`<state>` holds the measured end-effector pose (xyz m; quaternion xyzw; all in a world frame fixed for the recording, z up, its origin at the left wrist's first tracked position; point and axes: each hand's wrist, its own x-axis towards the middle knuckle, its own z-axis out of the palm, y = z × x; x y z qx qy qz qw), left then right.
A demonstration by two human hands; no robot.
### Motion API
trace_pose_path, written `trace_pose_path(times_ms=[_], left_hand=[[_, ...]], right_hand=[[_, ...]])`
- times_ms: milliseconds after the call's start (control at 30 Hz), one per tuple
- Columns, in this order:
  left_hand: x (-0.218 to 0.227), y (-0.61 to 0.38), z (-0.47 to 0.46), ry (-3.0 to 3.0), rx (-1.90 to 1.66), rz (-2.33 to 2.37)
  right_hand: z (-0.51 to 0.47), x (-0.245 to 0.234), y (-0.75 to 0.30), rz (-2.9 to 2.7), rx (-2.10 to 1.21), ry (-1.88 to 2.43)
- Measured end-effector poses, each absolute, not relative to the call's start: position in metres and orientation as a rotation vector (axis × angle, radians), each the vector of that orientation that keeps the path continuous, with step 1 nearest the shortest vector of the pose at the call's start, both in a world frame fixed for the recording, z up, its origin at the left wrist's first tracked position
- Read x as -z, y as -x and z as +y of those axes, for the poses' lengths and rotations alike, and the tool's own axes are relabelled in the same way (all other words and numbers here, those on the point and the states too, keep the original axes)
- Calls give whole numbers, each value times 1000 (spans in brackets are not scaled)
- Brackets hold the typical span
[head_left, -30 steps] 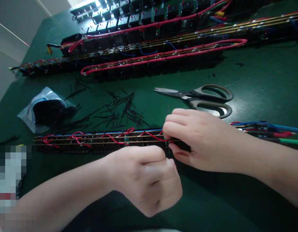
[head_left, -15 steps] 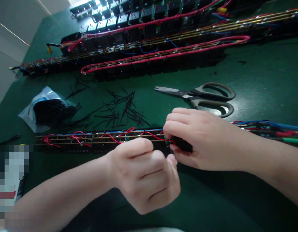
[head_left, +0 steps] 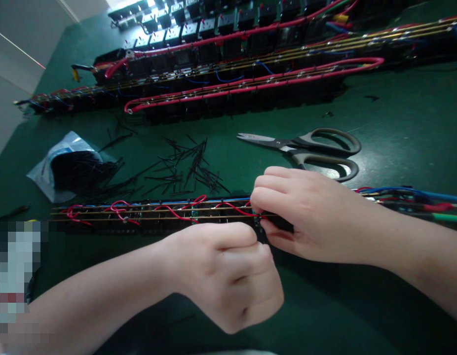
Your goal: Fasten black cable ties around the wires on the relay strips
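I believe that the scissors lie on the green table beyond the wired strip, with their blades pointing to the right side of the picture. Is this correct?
Not quite. In the head view, the blades point to the left side of the picture. The scissors do lie on the green table beyond the wired strip.

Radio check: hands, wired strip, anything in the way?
Right hand gripping wired strip. Left hand curled closed at its near side, contents hidden. Strip partly covered by both hands. Scissors beyond right hand, off strip.
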<state>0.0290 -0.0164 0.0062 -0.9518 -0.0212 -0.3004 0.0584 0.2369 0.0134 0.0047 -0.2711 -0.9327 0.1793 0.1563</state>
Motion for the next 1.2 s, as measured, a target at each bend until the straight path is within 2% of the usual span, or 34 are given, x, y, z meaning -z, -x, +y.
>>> trace_pose_path(times_ms=[467, 1200], left_hand=[[-9, -32, -13, 2937, 588, -30], [-4, -30, -11, 2980, 680, -110]], right_hand=[[16, -1, -237, -2657, -584, 767], [17, 2, -238, -2634, -641, 766]])
